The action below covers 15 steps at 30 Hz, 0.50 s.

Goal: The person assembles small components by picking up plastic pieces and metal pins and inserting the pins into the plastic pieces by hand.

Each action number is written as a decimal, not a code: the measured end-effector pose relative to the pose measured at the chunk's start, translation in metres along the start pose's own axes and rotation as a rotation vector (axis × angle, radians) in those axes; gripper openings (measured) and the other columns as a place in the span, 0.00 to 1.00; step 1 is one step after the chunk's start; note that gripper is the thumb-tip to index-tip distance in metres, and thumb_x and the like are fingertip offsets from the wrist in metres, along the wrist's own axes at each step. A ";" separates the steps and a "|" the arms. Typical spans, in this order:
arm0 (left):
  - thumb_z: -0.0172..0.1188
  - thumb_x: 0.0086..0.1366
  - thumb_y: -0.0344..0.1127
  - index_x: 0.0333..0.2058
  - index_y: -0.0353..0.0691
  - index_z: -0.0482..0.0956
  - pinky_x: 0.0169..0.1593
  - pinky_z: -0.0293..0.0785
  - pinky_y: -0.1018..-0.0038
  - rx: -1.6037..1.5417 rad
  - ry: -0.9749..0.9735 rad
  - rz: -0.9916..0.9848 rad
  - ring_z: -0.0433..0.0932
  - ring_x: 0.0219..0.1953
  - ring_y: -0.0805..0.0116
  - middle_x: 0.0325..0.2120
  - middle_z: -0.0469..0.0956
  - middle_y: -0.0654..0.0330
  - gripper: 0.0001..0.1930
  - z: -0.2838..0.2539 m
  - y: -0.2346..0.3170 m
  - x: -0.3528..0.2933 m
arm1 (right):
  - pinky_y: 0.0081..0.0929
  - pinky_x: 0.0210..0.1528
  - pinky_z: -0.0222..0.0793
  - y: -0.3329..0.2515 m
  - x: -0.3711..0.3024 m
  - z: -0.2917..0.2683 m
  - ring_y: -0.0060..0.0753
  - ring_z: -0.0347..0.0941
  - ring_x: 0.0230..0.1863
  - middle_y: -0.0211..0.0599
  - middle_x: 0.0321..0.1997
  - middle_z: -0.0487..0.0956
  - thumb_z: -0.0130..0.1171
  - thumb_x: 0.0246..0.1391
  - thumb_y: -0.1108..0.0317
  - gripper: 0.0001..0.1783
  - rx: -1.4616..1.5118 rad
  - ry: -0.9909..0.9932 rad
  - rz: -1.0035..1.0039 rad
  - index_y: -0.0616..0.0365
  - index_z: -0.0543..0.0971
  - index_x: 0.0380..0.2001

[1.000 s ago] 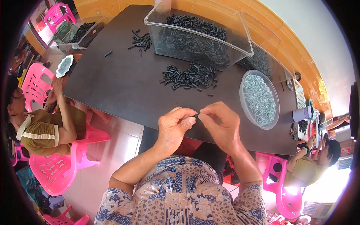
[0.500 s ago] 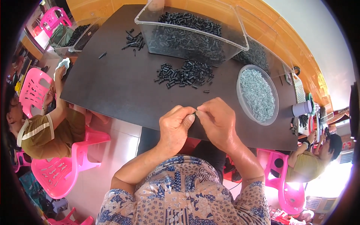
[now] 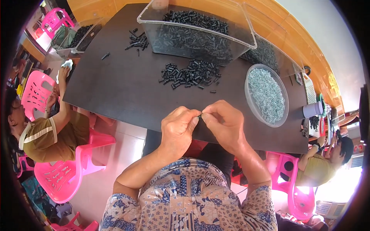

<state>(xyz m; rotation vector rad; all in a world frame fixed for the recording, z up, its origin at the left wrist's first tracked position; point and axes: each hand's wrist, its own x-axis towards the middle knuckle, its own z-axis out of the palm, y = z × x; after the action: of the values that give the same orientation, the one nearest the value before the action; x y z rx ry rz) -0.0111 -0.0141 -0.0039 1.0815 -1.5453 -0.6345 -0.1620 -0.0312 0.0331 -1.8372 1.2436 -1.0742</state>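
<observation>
Just over the near edge of the dark table (image 3: 123,84), my two hands meet fingertip to fingertip. My left hand (image 3: 176,127) is closed in a pinch on a small black plastic piece (image 3: 200,116), mostly covered by the fingers. Thumb and forefinger of my right hand (image 3: 226,125) are pressed together at that piece's end; whatever they grip is too small to make out. Beyond the hands lies a loose pile of small black plastic pieces (image 3: 189,74). To the right stands a clear round tub (image 3: 286,115) filled with small silvery screws (image 3: 266,94).
A big clear bin (image 3: 196,29) of black pieces stands at the back, another clear bin (image 3: 283,59) behind it. A smaller heap (image 3: 137,40) lies far left. A grey cup (image 3: 312,110) sits at the right edge. People sit left (image 3: 46,134) and right (image 3: 320,165) on pink chairs.
My hands stay pinched together at almost the same spot, with only slight finger movement. The view has shifted a little; the person on the left has raised a hand slightly.
</observation>
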 end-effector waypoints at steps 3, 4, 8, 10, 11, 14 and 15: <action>0.61 0.53 0.20 0.34 0.32 0.80 0.30 0.69 0.74 0.103 -0.025 0.063 0.74 0.25 0.69 0.22 0.73 0.59 0.08 -0.001 -0.004 -0.001 | 0.29 0.27 0.64 0.003 0.003 0.001 0.33 0.69 0.25 0.36 0.22 0.73 0.59 0.46 0.79 0.03 -0.065 -0.031 -0.105 0.62 0.76 0.26; 0.61 0.53 0.20 0.34 0.32 0.80 0.30 0.69 0.74 0.103 -0.025 0.062 0.74 0.25 0.69 0.22 0.73 0.59 0.08 -0.001 -0.006 -0.001 | 0.27 0.27 0.64 0.005 0.003 0.001 0.31 0.70 0.25 0.35 0.22 0.73 0.59 0.47 0.79 0.02 -0.060 -0.044 -0.093 0.62 0.76 0.26; 0.61 0.57 0.22 0.38 0.30 0.80 0.31 0.72 0.78 -0.502 -0.094 -0.453 0.75 0.28 0.74 0.24 0.76 0.61 0.09 -0.002 -0.013 -0.004 | 0.20 0.30 0.67 0.009 0.003 0.004 0.20 0.72 0.28 0.30 0.24 0.76 0.58 0.50 0.78 0.02 0.190 -0.052 0.072 0.63 0.78 0.29; 0.60 0.60 0.24 0.38 0.29 0.80 0.32 0.73 0.80 -0.767 -0.077 -0.582 0.76 0.29 0.75 0.27 0.78 0.61 0.08 -0.003 -0.015 -0.003 | 0.19 0.34 0.68 0.008 0.003 -0.001 0.19 0.73 0.32 0.30 0.28 0.78 0.59 0.51 0.78 0.03 0.262 -0.078 0.183 0.64 0.78 0.31; 0.60 0.60 0.24 0.38 0.29 0.80 0.32 0.73 0.80 -0.766 -0.074 -0.583 0.76 0.29 0.75 0.27 0.78 0.61 0.08 -0.004 -0.014 -0.003 | 0.17 0.39 0.69 0.008 0.003 -0.003 0.18 0.73 0.35 0.30 0.32 0.80 0.60 0.51 0.77 0.05 0.336 -0.107 0.295 0.66 0.79 0.33; 0.60 0.60 0.23 0.37 0.28 0.80 0.32 0.73 0.80 -0.720 -0.094 -0.598 0.76 0.29 0.75 0.29 0.78 0.60 0.07 -0.004 -0.012 -0.003 | 0.17 0.39 0.69 0.014 -0.001 0.000 0.17 0.73 0.35 0.29 0.32 0.79 0.60 0.52 0.77 0.05 0.329 -0.085 0.261 0.65 0.79 0.34; 0.60 0.60 0.23 0.37 0.28 0.80 0.31 0.73 0.81 -0.712 -0.080 -0.583 0.76 0.29 0.76 0.28 0.78 0.60 0.07 -0.002 -0.011 -0.003 | 0.17 0.39 0.69 0.013 -0.001 0.001 0.17 0.73 0.35 0.29 0.32 0.79 0.60 0.52 0.77 0.05 0.330 -0.084 0.262 0.65 0.79 0.34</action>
<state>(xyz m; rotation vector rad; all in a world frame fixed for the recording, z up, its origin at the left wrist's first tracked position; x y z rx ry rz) -0.0055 -0.0159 -0.0138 0.9355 -0.9114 -1.5041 -0.1660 -0.0344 0.0213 -1.4141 1.1433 -0.9793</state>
